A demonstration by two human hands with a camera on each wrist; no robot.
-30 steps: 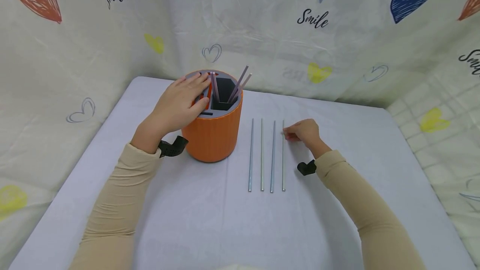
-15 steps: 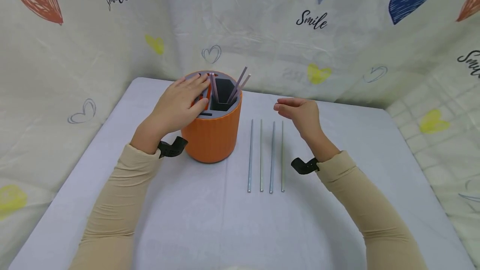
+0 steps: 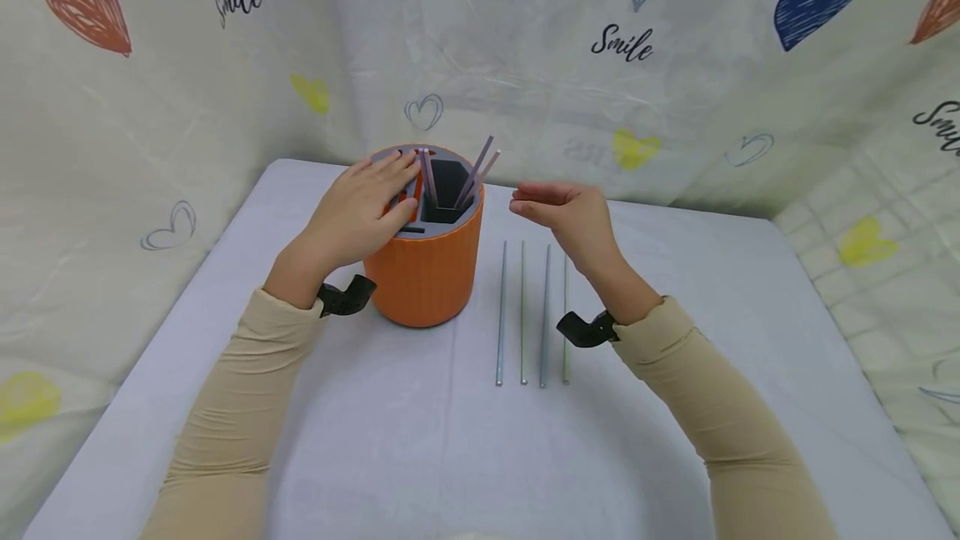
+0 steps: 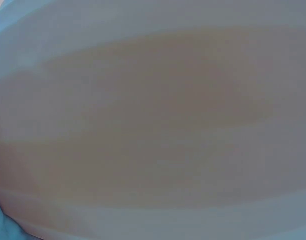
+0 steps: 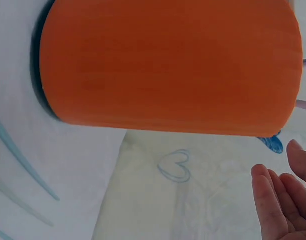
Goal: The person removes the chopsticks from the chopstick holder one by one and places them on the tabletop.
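A round orange desk organizer (image 3: 423, 282) with a grey divided top stands on the table, purple sticks (image 3: 480, 173) leaning out of its dark compartment. My left hand (image 3: 356, 202) rests flat across the left side of that top, fingers spread, covering part of the slots. To the right of the organizer, at about rim height, I hold my right hand (image 3: 573, 219) in the air. Its fingers are straight and the thumb stands apart, with nothing between them in the right wrist view. Several thin blue and greenish sticks (image 3: 523, 315) lie side by side below it.
The table (image 3: 375, 457) wears a white cloth. Behind it hangs a pale curtain (image 3: 510, 65) printed with hearts and writing. Only a blurred close surface fills the left wrist view.
My right hand has left the rightmost stick on the table, risen and moved left towards the organizer. The left hand stays on the organizer's top, and the sticks lie as before.
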